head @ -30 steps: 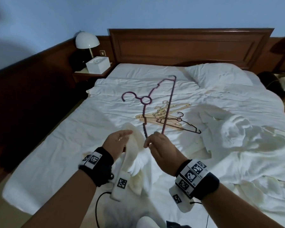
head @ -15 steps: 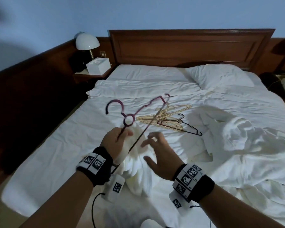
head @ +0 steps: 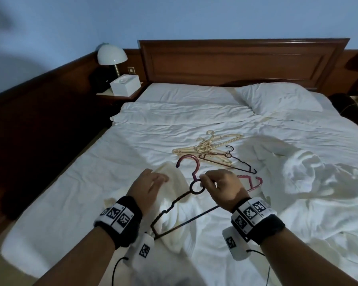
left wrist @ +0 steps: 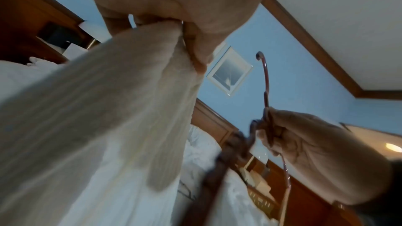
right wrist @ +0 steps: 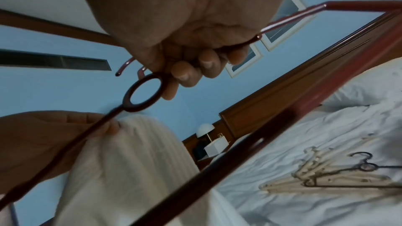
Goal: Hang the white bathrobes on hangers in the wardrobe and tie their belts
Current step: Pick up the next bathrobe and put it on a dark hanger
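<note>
Nearest, the left hand pinches a bunched fold of the white ribbed bathrobe, lifted off the white-sheeted bed. Just to its right, the right hand has its fingers curled round the dark red plastic hanger at the ring below its hook, its long axis slanting toward the robe. Beyond lies a pile of cream and black hangers; no containers show.

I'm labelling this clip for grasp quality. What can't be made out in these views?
- Head view: right hand hides its own fingers on the maroon hanger.
- Left wrist view: hanger's lower part is motion-blurred.
- Head view: left hand covers its grip on the white bathrobe.
- Wardrobe: in no view.
</note>
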